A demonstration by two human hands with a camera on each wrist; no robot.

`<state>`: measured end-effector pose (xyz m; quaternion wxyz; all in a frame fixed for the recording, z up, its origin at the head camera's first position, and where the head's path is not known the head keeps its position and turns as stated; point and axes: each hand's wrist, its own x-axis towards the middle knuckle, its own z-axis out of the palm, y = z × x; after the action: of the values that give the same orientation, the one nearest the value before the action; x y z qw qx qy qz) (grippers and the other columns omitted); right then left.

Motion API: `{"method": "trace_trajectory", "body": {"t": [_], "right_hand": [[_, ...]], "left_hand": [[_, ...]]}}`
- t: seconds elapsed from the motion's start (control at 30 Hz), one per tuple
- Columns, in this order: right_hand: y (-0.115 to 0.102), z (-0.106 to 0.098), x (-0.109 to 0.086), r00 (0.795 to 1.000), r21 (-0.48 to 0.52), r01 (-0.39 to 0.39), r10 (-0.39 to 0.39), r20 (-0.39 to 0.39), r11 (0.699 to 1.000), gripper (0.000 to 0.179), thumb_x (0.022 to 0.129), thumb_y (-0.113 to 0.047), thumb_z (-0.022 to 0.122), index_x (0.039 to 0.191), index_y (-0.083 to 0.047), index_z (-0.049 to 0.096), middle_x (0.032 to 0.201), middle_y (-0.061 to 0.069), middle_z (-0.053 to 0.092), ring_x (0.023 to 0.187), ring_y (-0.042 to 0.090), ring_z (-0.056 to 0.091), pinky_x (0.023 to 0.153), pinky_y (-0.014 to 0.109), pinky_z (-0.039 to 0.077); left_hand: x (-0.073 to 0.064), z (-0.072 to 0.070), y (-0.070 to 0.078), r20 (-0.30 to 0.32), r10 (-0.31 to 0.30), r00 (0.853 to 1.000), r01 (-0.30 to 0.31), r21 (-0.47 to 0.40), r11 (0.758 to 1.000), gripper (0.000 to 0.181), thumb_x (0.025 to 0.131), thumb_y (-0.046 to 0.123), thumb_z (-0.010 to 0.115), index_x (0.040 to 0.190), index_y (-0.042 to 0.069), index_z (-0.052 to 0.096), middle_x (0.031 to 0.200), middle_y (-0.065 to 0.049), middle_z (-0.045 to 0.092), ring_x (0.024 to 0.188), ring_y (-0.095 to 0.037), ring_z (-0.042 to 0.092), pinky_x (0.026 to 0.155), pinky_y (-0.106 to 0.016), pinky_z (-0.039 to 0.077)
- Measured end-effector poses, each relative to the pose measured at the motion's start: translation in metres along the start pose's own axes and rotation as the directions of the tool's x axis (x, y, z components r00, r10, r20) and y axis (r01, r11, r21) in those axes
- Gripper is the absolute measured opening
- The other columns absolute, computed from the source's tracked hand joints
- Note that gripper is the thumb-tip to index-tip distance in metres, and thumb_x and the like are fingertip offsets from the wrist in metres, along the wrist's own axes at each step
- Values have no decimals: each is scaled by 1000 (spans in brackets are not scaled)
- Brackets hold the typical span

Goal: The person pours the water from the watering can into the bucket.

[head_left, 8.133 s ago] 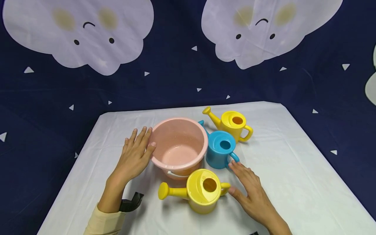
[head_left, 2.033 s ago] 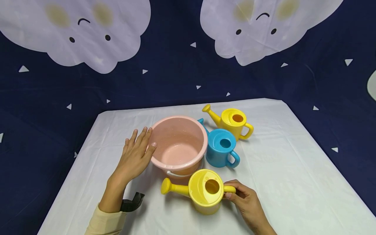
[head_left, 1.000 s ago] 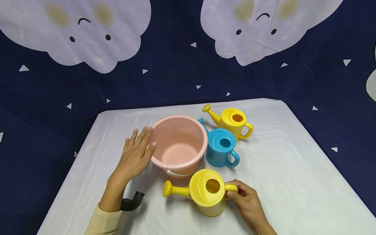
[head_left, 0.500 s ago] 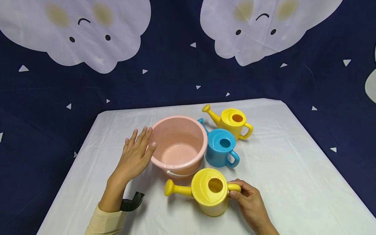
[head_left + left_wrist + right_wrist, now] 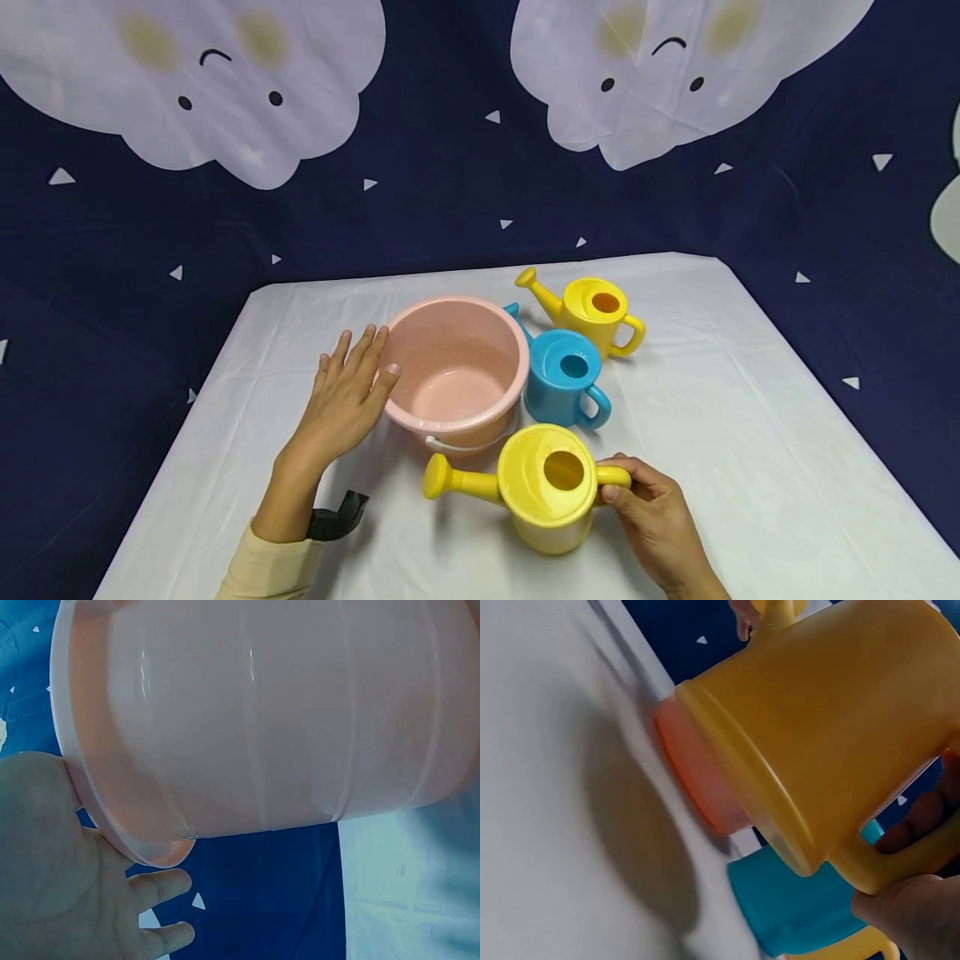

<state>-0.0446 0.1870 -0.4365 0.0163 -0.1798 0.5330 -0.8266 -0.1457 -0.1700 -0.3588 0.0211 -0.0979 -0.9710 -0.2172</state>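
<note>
My right hand (image 5: 660,521) grips the handle of a yellow watering can (image 5: 551,487) in front of the bucket. In the right wrist view that watering can (image 5: 825,720) hangs above the white cloth, its shadow beneath it. With fingers straight, my left hand (image 5: 341,404) touches the left rim of a pink bucket (image 5: 457,408); the left wrist view shows the palm (image 5: 52,862) against the rim. To the bucket's right stands a blue watering can (image 5: 558,392). Behind it is a second yellow watering can (image 5: 588,321).
A white cloth (image 5: 750,433) covers the table. The bucket's white handle (image 5: 465,446) hangs down at its front. A dark blue curtain (image 5: 442,217) with clouds and triangles rises behind the table. A black strap (image 5: 337,518) sits at my left wrist.
My right hand, first apart from the handle, took hold of the front yellow watering can. That can has moved a little to the right and risen off the cloth. My left hand has stayed put.
</note>
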Motion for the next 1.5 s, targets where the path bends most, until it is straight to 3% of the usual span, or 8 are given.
{"method": "trace_trajectory", "body": {"t": [0.3, 0.4, 0.7, 0.83, 1.03, 1.13, 1.5], "right_hand": [[-13, -6, 4, 1000, 15, 26, -26, 3, 1000, 36, 91, 15, 43, 115, -2, 64, 106, 1, 66, 95, 10, 62, 82, 21, 53], [-15, -7, 4, 998, 35, 54, -54, 17, 998, 36, 90, 17, 42, 116, 3, 62, 107, 4, 66, 96, 12, 62, 83, 23, 53], [-25, -10, 5, 1000, 2, 5, -5, -28, 1000, 35, 92, 14, 42, 114, -2, 64, 106, 1, 66, 94, 10, 62, 82, 21, 52], [-32, -13, 6, 999, 23, 36, -36, -14, 999, 35, 92, 16, 39, 115, 3, 62, 107, 4, 66, 94, 12, 62, 82, 22, 53], [-46, -17, 9, 999, -10, 2, -2, -37, 1000, 38, 94, 13, 39, 113, -7, 66, 106, 0, 67, 92, 9, 63, 80, 21, 52], [-52, -20, 12, 1000, -15, 21, -21, -23, 1000, 39, 94, 13, 38, 113, -7, 65, 107, 0, 67, 92, 9, 63, 81, 20, 52], [-60, -32, 22, 986, 151, 135, -147, 73, 979, 38, 93, 19, 31, 118, 9, 58, 111, 11, 66, 95, 17, 65, 84, 26, 52]], "left_hand": [[0, 0, 0, -2, -1, 1000, 1, -2, 1000, 62, 100, 53, 24, 153, 23, 12, 160, -6, 11, 148, -33, -4, 115, -62, -2], [0, 1, 0, -3, 0, 1000, 0, -4, 1000, 62, 100, 52, 24, 153, 23, 12, 160, -6, 11, 148, -33, -4, 115, -62, -2], [0, 1, -1, -5, 3, 1000, -4, -8, 1000, 62, 100, 52, 25, 153, 22, 13, 160, -7, 12, 149, -33, -4, 115, -62, -2], [0, 1, -1, -5, 4, 1000, -4, -10, 1000, 63, 100, 52, 25, 153, 22, 13, 160, -7, 12, 149, -33, -3, 115, -62, -2], [0, 1, -1, -4, 5, 1000, -5, -14, 1000, 63, 100, 53, 25, 153, 22, 12, 161, -6, 11, 149, -33, -4, 115, -62, -2], [0, 1, -1, -2, 5, 1000, -5, -14, 1000, 63, 99, 53, 25, 153, 22, 12, 161, -6, 11, 149, -33, -4, 115, -62, -2], [1, 1, -2, -6, 7, 1000, -7, -14, 1000, 62, 100, 51, 26, 153, 22, 13, 160, -7, 12, 148, -33, -4, 115, -62, -2]]}}
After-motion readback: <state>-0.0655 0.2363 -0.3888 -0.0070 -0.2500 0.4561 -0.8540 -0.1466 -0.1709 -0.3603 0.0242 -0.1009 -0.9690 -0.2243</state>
